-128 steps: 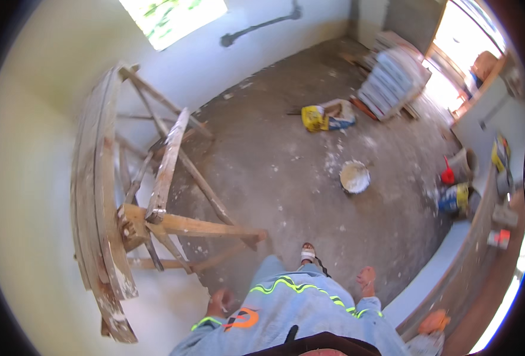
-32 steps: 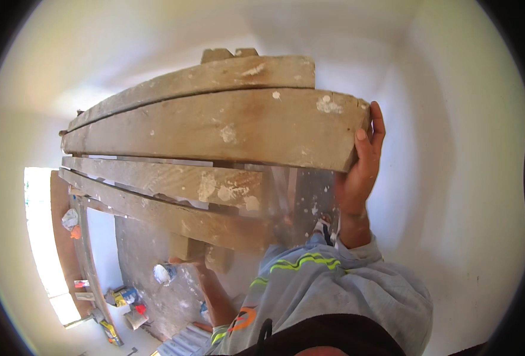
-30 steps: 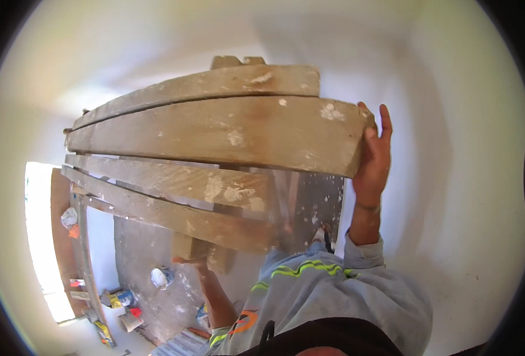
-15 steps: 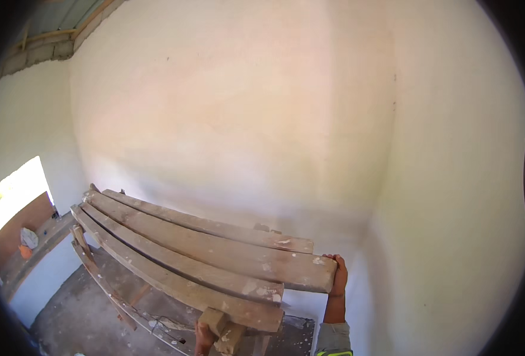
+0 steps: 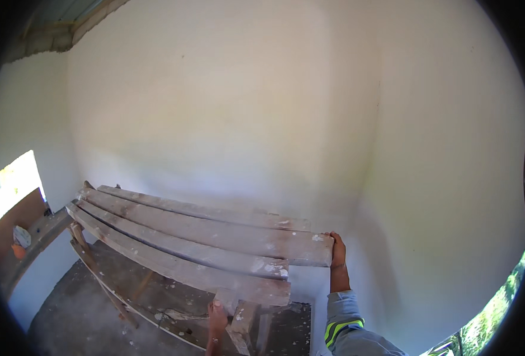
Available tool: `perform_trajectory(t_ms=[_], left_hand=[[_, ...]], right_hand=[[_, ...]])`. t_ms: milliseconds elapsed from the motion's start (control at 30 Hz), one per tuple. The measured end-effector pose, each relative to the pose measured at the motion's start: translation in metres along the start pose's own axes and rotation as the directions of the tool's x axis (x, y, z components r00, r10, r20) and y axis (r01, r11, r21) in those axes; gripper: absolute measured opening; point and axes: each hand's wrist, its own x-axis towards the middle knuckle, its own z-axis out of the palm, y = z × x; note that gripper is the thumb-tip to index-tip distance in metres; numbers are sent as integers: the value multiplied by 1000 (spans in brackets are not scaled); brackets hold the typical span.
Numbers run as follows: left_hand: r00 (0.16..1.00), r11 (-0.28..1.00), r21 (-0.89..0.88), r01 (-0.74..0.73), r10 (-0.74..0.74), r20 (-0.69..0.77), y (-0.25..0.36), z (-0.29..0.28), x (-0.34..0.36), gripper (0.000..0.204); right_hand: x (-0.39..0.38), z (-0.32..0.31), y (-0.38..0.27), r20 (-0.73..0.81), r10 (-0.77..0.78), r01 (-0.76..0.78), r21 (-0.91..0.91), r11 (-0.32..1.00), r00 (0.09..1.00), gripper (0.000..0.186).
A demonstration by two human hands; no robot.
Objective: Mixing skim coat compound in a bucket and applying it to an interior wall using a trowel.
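Observation:
Several long, paint-spattered planks lie side by side as a raised platform. At its right end my right hand [image 5: 338,249] is closed on the end of the widest plank [image 5: 215,228], fingers over its corner. Lower down, my left hand [image 5: 217,315] is closed on a short wooden crosspiece [image 5: 227,298] beneath the nearest plank [image 5: 179,258]. Its fingers are partly hidden by the wood. An upright timber post [image 5: 243,320] stands just right of that hand.
Pale plastered walls [image 5: 227,107] meet in a corner behind the platform. On the left, a ledge [image 5: 40,237] runs below a bright window opening [image 5: 13,190], with a white and orange item [image 5: 20,242] on it. The dark floor [image 5: 78,308] is spattered, and thin poles stand below the planks.
The view has shifted, so the planks and both hands sit higher in the picture. More of my right sleeve and greenery at the lower right now show. Both hands keep their hold.

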Motion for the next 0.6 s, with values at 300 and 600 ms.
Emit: perform_trajectory(t_ms=[300,600], left_hand=[[980,960,-204,193,-177,94,80,-41,-11,51],[985,940,-323,108,-145,-93,67,-115,-96,48]], right_hand=[[-5,-24,10,49,-156,161,-119,980,987,31],[26,-97,13,406,20,-30,18,999,914,42]])
